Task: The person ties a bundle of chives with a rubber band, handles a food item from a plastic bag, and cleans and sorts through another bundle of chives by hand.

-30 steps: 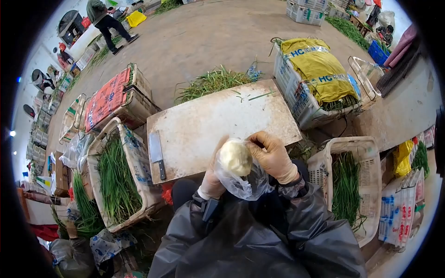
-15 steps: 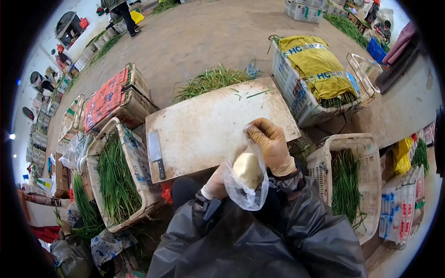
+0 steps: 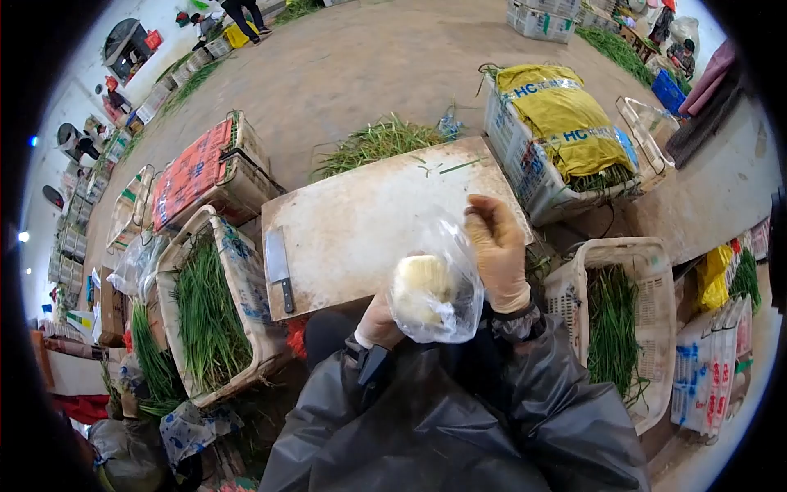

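A clear plastic bag [image 3: 459, 316] with a pale steamed bun [image 3: 420, 283] inside is held in front of my body, over the near edge of the board. My left hand [image 3: 379, 321], in a thin glove, grips the bag and bun from the left; its fingertips are hidden behind them. My right hand [image 3: 498, 250], in a yellowish glove, is raised close to the bag's right side. Its fingers are bent and a little apart, with no bag visibly pinched between them. A knife [image 3: 279, 266] with a black handle lies on the left of the white board [image 3: 352, 221].
Crates of green stalks stand at left [image 3: 266, 320] and right [image 3: 656, 328]. Beyond the board are a loose stalk pile [image 3: 381, 143], a crate under a red sack [image 3: 193, 176], and another under a yellow sack [image 3: 557, 123]. Other people are in the background.
My right hand has come away from the bag's top and shifted right. The bag's mouth has spread wider, and the bun now sits slightly further left and lower.
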{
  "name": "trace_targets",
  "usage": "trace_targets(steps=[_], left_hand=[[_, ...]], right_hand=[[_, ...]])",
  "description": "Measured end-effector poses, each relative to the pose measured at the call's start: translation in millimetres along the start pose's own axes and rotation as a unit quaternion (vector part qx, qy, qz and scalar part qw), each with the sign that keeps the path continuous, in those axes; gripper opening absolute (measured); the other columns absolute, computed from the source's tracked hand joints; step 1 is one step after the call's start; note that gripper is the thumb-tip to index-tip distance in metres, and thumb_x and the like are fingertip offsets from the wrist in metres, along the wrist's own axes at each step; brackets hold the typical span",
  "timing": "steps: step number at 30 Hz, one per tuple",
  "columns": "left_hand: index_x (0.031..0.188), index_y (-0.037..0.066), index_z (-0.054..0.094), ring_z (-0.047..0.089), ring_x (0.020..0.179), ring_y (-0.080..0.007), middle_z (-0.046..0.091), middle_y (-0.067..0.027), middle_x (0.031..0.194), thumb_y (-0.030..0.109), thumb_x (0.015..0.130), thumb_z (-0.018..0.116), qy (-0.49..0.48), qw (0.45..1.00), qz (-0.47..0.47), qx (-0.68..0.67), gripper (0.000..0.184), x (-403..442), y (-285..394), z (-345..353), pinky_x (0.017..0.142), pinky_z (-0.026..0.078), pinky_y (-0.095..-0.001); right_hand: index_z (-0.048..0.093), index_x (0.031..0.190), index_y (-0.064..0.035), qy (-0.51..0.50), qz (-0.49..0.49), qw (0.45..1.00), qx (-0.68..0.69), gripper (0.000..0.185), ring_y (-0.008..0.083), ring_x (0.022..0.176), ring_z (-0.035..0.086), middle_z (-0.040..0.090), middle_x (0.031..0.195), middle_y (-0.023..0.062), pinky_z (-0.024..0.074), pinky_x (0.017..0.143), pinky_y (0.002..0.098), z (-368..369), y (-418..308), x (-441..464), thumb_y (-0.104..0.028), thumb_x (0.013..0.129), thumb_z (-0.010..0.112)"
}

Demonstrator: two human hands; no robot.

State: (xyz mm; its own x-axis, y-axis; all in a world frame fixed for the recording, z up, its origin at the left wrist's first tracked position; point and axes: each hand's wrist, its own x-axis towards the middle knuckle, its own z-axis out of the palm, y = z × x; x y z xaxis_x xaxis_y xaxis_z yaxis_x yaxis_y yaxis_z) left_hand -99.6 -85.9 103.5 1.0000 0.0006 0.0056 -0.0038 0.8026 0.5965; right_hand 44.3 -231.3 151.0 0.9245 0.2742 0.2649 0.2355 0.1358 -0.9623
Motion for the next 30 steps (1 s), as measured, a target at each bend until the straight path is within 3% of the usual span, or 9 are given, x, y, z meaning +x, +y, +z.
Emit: trace_targets(steps=[3,4,7,9,10,14,21,27,30], left_hand=[[0.148,-0.001,0.044,0.061,0.126,-0.0265,0.06,-0.0165,0.139,0.02,0.082,0.083,-0.005,1.0,-0.002,0.011,0.08,2.1,-3.4,-23.3,0.108,0.05,-0.0423],[0.148,-0.002,0.045,0.061,0.127,-0.0271,0.06,-0.0159,0.139,0.021,0.082,0.084,0.006,1.0,0.008,-0.006,0.08,0.9,1.6,-14.6,0.108,0.05,-0.0416],[0.149,-0.001,0.043,0.06,0.127,-0.0279,0.059,-0.0164,0.14,0.021,0.082,0.084,0.035,0.999,0.04,0.008,0.081,3.7,3.5,-13.8,0.108,0.05,-0.0412],[0.149,-0.001,0.042,0.061,0.126,-0.0281,0.059,-0.0167,0.14,0.021,0.083,0.083,0.041,0.997,0.065,-0.001,0.081,0.9,3.1,-15.6,0.108,0.05,-0.041],[0.148,-0.002,0.042,0.061,0.125,-0.0281,0.058,-0.0168,0.14,0.021,0.083,0.083,0.044,0.996,0.077,-0.006,0.08,0.3,3.1,-15.9,0.108,0.05,-0.041],[0.149,0.003,0.04,0.06,0.125,-0.0275,0.057,-0.0152,0.139,0.022,0.085,0.08,0.037,0.995,0.089,-0.002,0.077,2.7,5.6,-17.5,0.108,0.049,-0.0419],[0.148,0.006,0.041,0.061,0.121,-0.0279,0.059,-0.0146,0.133,0.022,0.088,0.077,0.087,0.992,0.073,-0.053,0.071,-3.0,7.1,-23.5,0.104,0.051,-0.0427],[0.148,0.002,0.042,0.06,0.125,-0.0293,0.058,-0.0168,0.139,0.036,0.095,0.069,0.047,0.994,0.071,-0.064,0.068,-16.0,1.6,-40.8,0.106,0.051,-0.0441],[0.146,0.002,0.046,0.06,0.125,-0.0297,0.06,-0.0163,0.138,0.041,0.096,0.065,0.043,0.994,0.042,-0.087,0.066,-20.1,4.9,-37.3,0.106,0.05,-0.0446]], right_hand=[[0.063,0.125,-0.0001,0.087,-0.112,0.99,-0.013,0.025,0.014,0.097,0.063,0.068,0.107,0.0066,0.0512,0.086,0.0284,-10.3,-3.7,-4.8,-0.007,0.101,0.063],[0.063,0.126,-0.0002,0.068,-0.165,0.982,-0.066,0.026,0.0173,0.098,0.065,0.069,0.109,0.009,0.0517,0.087,0.0305,-13.3,-13.5,-11.3,-0.007,0.1,0.064],[0.065,0.126,-0.0055,-0.08,-0.323,0.921,-0.202,0.042,0.0255,0.095,0.064,0.068,0.108,0.0096,0.0513,0.086,0.0378,-14.3,-42.1,-23.6,-0.031,0.094,0.074],[0.067,0.124,-0.0096,-0.132,-0.329,0.866,-0.353,0.046,0.0271,0.095,0.062,0.067,0.107,0.0075,0.0486,0.089,0.0408,-1.5,-59.5,-40.0,-0.041,0.092,0.075],[0.072,0.11,-0.0112,-0.136,-0.309,0.869,-0.362,0.041,0.0299,0.096,0.059,0.066,0.102,0.0059,0.0478,0.089,0.042,6.4,-60.9,-46.2,-0.032,0.078,0.085],[0.073,0.098,-0.0166,-0.171,-0.388,0.818,-0.387,0.032,0.0228,0.093,0.059,0.064,0.093,-0.0028,0.047,0.085,0.0411,7.4,-45.0,-55.5,-0.014,0.068,0.081],[0.074,0.097,-0.0162,-0.285,-0.435,0.779,-0.349,0.024,0.0193,0.082,0.061,0.063,0.087,-0.0029,0.0472,0.08,0.0381,12.1,-38.1,-57.1,-0.022,0.075,0.081],[0.074,0.097,-0.0098,-0.278,-0.368,0.85,-0.256,0.03,0.0208,0.072,0.062,0.066,0.078,0.001,0.0469,0.073,0.0371,2.6,-46.5,-51.1,-0.037,0.085,0.08],[0.073,0.096,-0.0062,-0.186,-0.324,0.914,-0.154,0.042,0.023,0.071,0.061,0.066,0.077,0.0031,0.0457,0.071,0.0353,-0.9,-39.4,-48.5,-0.048,0.096,0.068]])
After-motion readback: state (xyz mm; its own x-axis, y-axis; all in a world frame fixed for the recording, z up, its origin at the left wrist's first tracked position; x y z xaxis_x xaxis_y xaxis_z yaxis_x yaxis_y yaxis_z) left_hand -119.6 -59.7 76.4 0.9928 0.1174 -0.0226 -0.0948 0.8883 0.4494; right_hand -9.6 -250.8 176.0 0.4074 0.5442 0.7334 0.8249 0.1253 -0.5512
